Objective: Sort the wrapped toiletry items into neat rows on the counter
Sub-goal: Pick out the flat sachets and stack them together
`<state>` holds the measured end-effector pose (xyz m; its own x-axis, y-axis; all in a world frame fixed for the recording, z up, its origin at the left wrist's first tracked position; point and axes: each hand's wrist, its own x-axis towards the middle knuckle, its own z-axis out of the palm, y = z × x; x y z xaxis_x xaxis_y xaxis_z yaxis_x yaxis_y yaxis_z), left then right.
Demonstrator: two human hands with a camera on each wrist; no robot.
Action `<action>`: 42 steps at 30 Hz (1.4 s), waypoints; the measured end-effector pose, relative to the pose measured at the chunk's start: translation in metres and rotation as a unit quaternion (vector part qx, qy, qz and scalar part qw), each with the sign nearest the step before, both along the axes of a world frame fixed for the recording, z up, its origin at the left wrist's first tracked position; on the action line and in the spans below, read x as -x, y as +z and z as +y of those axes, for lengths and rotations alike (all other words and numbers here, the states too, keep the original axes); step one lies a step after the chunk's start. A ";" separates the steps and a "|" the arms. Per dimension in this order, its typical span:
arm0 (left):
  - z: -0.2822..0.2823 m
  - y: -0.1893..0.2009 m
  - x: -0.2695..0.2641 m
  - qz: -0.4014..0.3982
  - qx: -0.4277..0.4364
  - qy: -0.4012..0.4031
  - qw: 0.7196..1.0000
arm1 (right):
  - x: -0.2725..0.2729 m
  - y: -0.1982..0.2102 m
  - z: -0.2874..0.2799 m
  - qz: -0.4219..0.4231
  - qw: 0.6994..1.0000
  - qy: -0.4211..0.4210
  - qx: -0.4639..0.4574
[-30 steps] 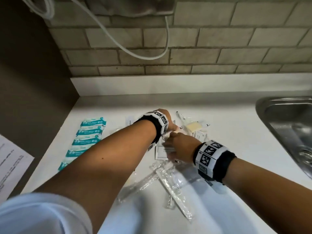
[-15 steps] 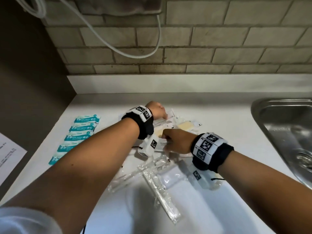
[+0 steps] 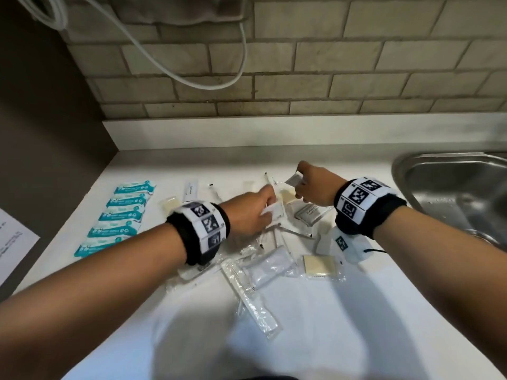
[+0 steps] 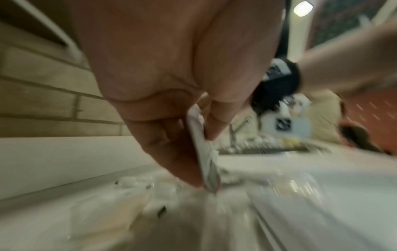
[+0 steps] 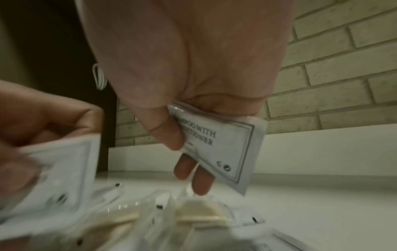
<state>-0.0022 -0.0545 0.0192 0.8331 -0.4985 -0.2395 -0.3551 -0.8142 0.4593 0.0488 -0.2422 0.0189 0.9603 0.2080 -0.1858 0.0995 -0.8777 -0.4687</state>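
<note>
Since half a second ago the hands have parted: the right hand (image 3: pixel 315 187) has lifted a flat white shampoo sachet (image 5: pixel 223 146) clear of the pile, pinched between thumb and fingers. The left hand (image 3: pixel 252 212) now pinches another thin white sachet (image 3: pixel 275 211) (blurred) above the glossy white counter (image 3: pixel 356 311). Crinkly clear wrappers (image 3: pixel 255 297) lie heaped below; five teal packets (image 3: pixel 120 218) sit in a row, left.

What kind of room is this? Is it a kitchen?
Probably a kitchen or a washroom counter. There is a steel sink set into a white counter, a tiled wall behind it, and little wrapped soaps and shampoo packets like the ones hotels give out.
</note>
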 end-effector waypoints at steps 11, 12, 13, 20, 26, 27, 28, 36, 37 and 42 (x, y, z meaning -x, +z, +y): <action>-0.016 -0.028 0.026 -0.053 -0.182 -0.095 0.977 | 0.014 -0.043 -0.009 0.035 0.973 0.056 0.222; -0.017 -0.030 0.028 -0.051 -0.187 -0.087 0.977 | 0.014 -0.046 -0.011 0.033 0.969 0.062 0.236; -0.017 -0.031 0.029 -0.049 -0.188 -0.080 0.978 | 0.013 -0.048 -0.014 0.033 0.966 0.063 0.247; -0.023 -0.040 0.032 -0.074 -0.265 -0.082 0.958 | -0.005 -0.055 -0.023 0.049 0.953 0.053 0.294; -0.035 -0.035 0.036 -0.049 -0.250 -0.054 0.965 | 0.002 -0.050 -0.024 0.045 0.951 0.066 0.298; -0.037 -0.033 0.037 -0.045 -0.237 -0.041 0.970 | 0.008 -0.044 -0.023 0.035 0.955 0.068 0.287; -0.039 -0.030 0.036 -0.036 -0.222 -0.026 0.974 | 0.012 -0.039 -0.024 0.027 0.958 0.069 0.277; -0.035 -0.007 0.012 0.054 -0.028 0.062 0.996 | 0.012 0.012 -0.041 0.028 0.990 0.053 0.130; -0.034 -0.003 0.010 0.059 0.007 0.080 0.995 | 0.014 0.021 -0.042 0.031 0.994 0.050 0.088; -0.023 -0.004 -0.002 0.109 0.197 0.119 0.967 | 0.018 0.043 -0.042 0.026 0.998 0.059 -0.018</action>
<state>-0.0004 -0.0776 0.0154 0.8872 -0.3865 -0.2521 -0.0388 -0.6069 0.7938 0.0309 -0.2838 0.0621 0.9179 0.3268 -0.2251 0.1760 -0.8436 -0.5072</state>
